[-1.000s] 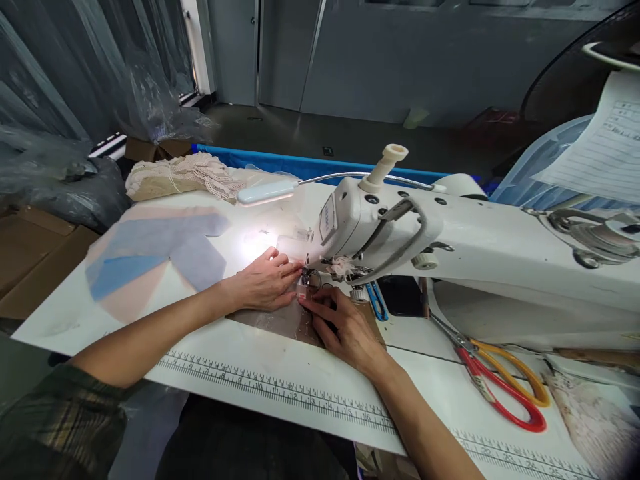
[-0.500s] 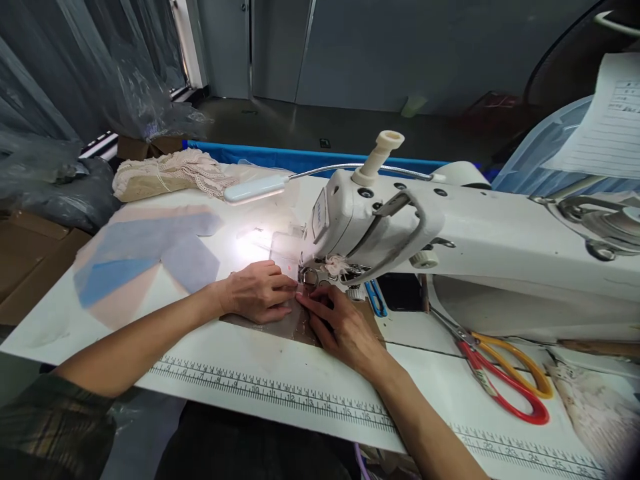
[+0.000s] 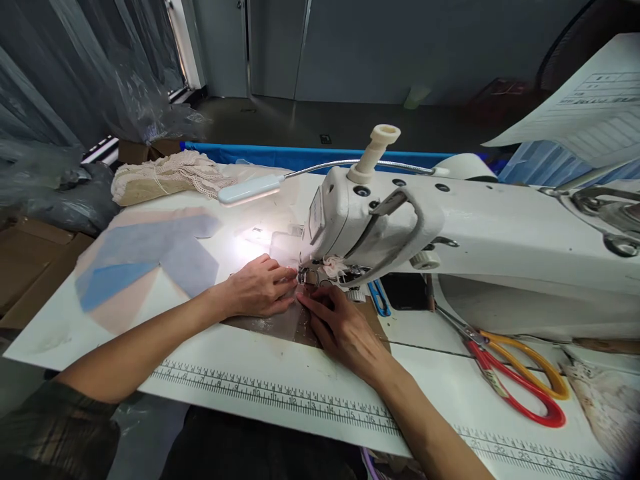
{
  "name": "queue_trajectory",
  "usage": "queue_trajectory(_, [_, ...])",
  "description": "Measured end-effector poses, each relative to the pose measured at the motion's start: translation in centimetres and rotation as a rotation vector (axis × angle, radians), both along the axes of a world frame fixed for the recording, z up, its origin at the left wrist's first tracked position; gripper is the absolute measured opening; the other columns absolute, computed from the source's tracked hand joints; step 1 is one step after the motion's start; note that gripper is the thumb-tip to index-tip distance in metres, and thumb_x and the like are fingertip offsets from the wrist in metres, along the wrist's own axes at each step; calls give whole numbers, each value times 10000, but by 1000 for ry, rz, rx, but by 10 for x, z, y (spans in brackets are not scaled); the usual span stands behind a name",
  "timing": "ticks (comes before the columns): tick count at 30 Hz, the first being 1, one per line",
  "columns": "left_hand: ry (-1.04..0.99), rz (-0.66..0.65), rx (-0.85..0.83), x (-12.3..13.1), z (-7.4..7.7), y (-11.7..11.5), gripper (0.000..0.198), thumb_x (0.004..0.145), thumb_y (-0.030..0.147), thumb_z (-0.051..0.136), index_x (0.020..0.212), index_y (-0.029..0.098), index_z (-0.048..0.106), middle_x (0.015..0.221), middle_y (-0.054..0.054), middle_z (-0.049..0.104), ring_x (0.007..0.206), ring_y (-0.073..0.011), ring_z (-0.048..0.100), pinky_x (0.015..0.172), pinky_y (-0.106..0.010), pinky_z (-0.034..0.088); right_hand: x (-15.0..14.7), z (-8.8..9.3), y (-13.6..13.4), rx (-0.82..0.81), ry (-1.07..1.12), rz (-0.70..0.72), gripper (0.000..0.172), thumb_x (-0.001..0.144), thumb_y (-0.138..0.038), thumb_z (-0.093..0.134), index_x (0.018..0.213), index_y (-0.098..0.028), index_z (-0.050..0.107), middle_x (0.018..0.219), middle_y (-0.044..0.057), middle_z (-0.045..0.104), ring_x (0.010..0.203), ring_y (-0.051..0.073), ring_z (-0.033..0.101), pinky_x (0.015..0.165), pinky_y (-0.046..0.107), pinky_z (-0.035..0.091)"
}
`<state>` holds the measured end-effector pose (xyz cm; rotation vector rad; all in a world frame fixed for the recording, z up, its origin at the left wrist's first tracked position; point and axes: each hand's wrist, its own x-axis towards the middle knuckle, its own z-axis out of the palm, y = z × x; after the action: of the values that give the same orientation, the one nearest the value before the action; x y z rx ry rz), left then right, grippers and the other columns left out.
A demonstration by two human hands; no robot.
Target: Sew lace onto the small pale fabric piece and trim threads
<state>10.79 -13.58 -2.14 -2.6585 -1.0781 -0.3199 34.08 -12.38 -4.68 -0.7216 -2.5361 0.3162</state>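
Observation:
My left hand (image 3: 259,289) lies flat on a thin sheer fabric piece (image 3: 270,323) just left of the presser foot (image 3: 309,277) of a white sewing machine (image 3: 450,233). Fingers of my right hand (image 3: 345,331) press the same fabric down right in front of the foot, fingertips almost touching those of the left. Both hands pin the cloth against the machine bed; the needle itself is hidden behind the machine head.
A lit gooseneck lamp (image 3: 247,190) shines on the white table (image 3: 75,333). Blue and pink cut pieces (image 3: 145,257) lie at left, bundled lace trim (image 3: 165,175) behind them. Red-and-orange scissors (image 3: 515,380) rest at right. A printed ruler (image 3: 280,397) runs along the front edge.
Both hands stay at the presser foot on the fabric, the fingers shifting only slightly. The view has drifted a little, so the machine sits a bit lower left.

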Motion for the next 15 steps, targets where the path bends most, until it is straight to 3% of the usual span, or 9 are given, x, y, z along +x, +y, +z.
queue_trajectory(8, [-13,102,2,5,1,3,384,994,384,366,969,143,664,902,-90,635,746,-184,531,670,-341,381,-2,-5,2,1,31,-10,372,967,-207,415,1307,-199,566,1096,156,536,940,245,592,768,416,597])
queue_trajectory(15, [-145,155,-32,-1,-4,8,338,951,434,465,1030,201,698,918,-95,635,878,-224,576,786,-395,444,-3,-4,4,-28,38,-18,387,973,-241,412,1335,-207,544,1159,162,510,980,250,602,802,440,591])
